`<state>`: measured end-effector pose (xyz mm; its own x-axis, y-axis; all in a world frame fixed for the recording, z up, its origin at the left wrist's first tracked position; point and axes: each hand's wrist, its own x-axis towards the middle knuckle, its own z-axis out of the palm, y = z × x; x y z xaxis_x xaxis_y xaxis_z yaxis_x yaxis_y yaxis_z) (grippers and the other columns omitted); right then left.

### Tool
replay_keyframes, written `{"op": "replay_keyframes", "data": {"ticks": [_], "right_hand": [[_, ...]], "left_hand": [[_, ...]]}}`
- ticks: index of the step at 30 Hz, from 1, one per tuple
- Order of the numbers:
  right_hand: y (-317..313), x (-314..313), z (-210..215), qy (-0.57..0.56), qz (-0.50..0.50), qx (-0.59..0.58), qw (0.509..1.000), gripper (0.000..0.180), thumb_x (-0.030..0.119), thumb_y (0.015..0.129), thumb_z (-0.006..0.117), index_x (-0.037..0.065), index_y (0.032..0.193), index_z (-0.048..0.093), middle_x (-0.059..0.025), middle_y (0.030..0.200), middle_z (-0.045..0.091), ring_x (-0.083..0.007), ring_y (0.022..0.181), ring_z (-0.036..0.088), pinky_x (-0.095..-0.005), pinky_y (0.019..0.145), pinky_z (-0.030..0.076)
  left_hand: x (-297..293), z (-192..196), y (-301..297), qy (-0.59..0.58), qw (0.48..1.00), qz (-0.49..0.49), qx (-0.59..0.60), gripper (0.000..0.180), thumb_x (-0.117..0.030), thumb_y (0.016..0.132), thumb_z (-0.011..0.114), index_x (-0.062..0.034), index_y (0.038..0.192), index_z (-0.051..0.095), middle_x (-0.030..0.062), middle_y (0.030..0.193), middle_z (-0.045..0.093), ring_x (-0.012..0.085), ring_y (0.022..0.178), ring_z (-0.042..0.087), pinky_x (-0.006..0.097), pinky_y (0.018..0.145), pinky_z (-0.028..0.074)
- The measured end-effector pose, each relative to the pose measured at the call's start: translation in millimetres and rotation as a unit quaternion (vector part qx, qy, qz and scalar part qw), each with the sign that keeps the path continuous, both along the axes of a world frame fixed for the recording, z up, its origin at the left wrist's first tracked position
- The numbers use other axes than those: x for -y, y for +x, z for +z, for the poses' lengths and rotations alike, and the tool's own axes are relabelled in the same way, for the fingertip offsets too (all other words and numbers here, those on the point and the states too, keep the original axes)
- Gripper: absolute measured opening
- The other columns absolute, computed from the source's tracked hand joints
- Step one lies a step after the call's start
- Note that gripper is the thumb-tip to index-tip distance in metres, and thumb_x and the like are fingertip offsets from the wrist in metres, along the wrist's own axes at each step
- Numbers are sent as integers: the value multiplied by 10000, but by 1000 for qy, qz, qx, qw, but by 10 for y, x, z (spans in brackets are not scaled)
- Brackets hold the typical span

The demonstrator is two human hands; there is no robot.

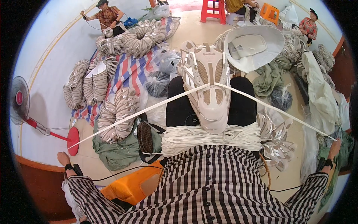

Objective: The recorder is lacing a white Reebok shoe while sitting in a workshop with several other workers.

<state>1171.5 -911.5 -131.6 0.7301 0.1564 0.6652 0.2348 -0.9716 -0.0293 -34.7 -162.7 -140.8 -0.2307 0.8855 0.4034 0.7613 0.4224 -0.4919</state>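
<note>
A beige and white sneaker upper (213, 118) rests between my black-clad thighs, its toe pointing toward me. A cream shoelace (149, 109) is threaded through it near the bottom of the lace opening, and both halves are stretched taut out to the sides. At the far left, my left hand (64, 158) is closed on one end. Over on the right, my right hand (335, 148) grips the other end, arm spread wide. Across my lap lies a thick bundle of loose cream laces (209, 139).
Ringed bundles of shoe uppers (143, 39) lie on a striped sheet (125, 72). A red fan (20, 99) stands left, an orange stool (128, 188) below it. A round white-lined container (274, 41) holds a pale tray. Several people (106, 16) sit at the back.
</note>
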Motion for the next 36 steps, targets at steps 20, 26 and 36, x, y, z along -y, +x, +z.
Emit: {"op": "replay_keyframes", "data": {"ticks": [20, 26, 36], "right_hand": [[187, 576, 214, 291, 41, -117, 949, 351, 215, 969, 513, 17, 1255, 563, -123, 1094, 671, -235, 883, 661, -352, 700, 510], [32, -737, 412, 523, 345, -219, 748, 599, 350, 970, 599, -51, 1388, 448, -144, 1249, 628, -251, 1123, 637, -308, 901, 508], [-2823, -4630, 288, 388, 563, -424, 594, 112, 67, 949, 567, 34, 1031, 636, -22, 848, 675, -94, 800, 620, -236, 743, 502]], "left_hand": [[652, 400, -191, 239, 907, 91, 335, 340, -252, 874, 504, 55, 887, 649, 267, 967, 678, 464, 919, 625, 516, 794, 475], [97, 48, -143, 275, 865, -114, 403, 150, -129, 827, 540, 3, 854, 605, 133, 789, 645, 271, 719, 613, 347, 663, 497], [-646, 233, 2542, 159, 636, -395, 644, 190, -72, 928, 440, 17, 1064, 538, 110, 874, 642, 195, 717, 654, 316, 616, 567]]}}
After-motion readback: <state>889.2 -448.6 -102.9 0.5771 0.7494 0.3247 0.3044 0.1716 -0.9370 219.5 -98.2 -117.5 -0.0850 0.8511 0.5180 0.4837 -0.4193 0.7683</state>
